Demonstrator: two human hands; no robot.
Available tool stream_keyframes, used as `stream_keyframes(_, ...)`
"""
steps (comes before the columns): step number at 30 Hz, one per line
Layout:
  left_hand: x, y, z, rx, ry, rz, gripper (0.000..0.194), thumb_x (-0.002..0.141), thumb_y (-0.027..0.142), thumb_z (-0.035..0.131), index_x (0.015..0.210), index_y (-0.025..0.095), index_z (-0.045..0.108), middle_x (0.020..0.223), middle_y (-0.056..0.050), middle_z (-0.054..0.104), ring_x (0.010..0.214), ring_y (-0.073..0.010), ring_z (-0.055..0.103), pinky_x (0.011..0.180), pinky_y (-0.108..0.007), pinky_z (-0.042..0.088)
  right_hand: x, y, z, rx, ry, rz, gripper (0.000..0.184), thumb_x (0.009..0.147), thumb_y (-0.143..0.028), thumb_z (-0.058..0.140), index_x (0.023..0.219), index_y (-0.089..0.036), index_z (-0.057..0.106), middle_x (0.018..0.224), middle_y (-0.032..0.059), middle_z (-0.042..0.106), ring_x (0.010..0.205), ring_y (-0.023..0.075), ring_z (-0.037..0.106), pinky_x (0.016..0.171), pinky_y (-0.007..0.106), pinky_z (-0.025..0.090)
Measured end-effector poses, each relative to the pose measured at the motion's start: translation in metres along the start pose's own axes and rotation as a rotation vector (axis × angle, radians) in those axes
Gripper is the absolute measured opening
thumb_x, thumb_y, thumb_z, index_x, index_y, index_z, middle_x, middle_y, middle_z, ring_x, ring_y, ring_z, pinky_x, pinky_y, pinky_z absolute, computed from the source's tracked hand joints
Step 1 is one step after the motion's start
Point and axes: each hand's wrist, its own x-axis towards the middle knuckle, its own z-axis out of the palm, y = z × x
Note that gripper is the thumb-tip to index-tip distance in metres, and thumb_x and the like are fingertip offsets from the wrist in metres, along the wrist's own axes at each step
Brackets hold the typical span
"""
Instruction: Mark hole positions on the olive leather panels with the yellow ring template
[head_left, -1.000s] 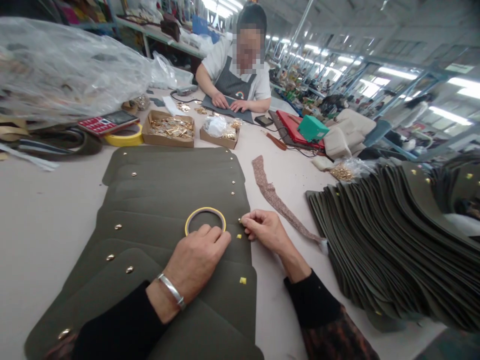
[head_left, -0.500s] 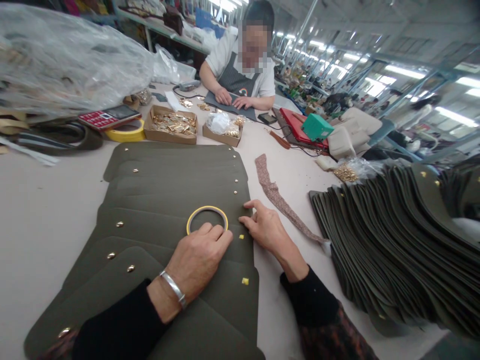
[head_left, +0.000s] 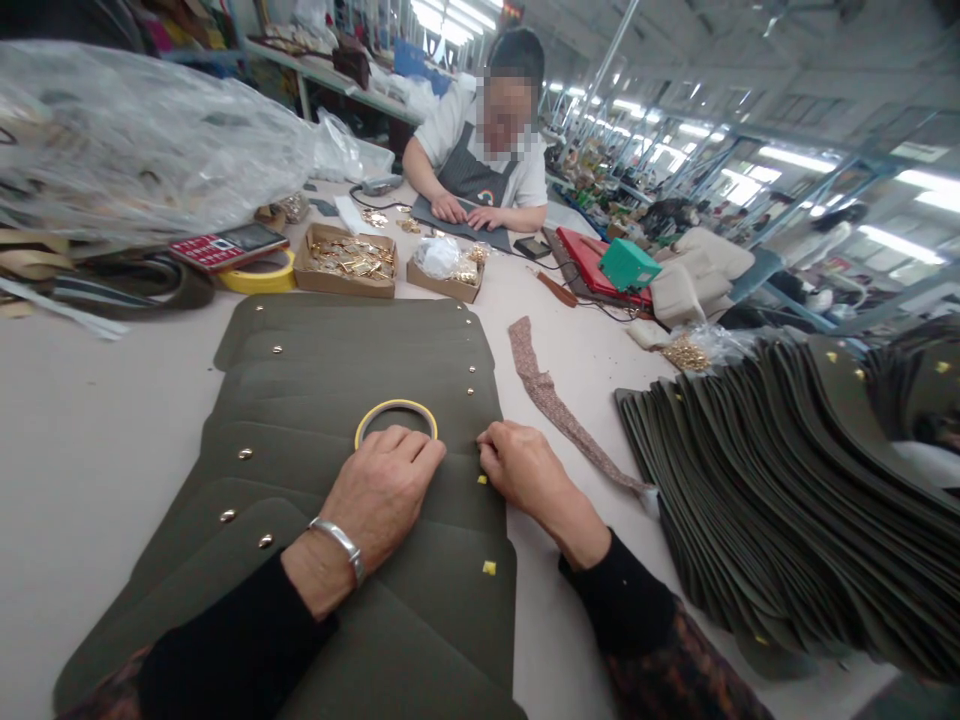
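Note:
My left hand [head_left: 390,485] is closed around the near side of a thin roll of yellow tape [head_left: 395,404], just above the dark olive panels. Those panels [head_left: 337,385] overlap in a fanned stack before me and carry gold studs [head_left: 245,454] along both sides. My right hand [head_left: 525,470] is pinched at the stack's right edge; whatever its fingertips hold is hidden. Close below those fingertips lies a small yellow tape piece [head_left: 482,480], with another tape piece [head_left: 489,568] nearer me.
More olive panels [head_left: 757,490] stand in a thick row at right. A brown fabric strip [head_left: 562,400] lies between. Behind are a box of gold hardware [head_left: 349,262], a second small box [head_left: 450,285] and a green block [head_left: 630,263]. A co-worker [head_left: 487,170] sits opposite.
My right hand's thumb and forefinger have closed from apart into a pinch at the panel edge. My left hand and the tape roll have shifted slightly left.

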Motion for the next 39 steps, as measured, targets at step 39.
stream_keyframes(39,-0.008,0.006,-0.004,-0.391,0.311,0.012,0.034,0.098,0.031,0.041,0.129,0.017,0.039,0.088,0.000,0.074,0.072,-0.0136,0.072,0.063,-0.022,0.053,-0.028,-0.029,-0.017,0.494,0.343,-0.346,0.016,0.088,-0.012,0.051,0.095,-0.018,0.065,0.088,0.0067,0.070,0.081,0.0152,0.064,0.077,0.026,0.049)
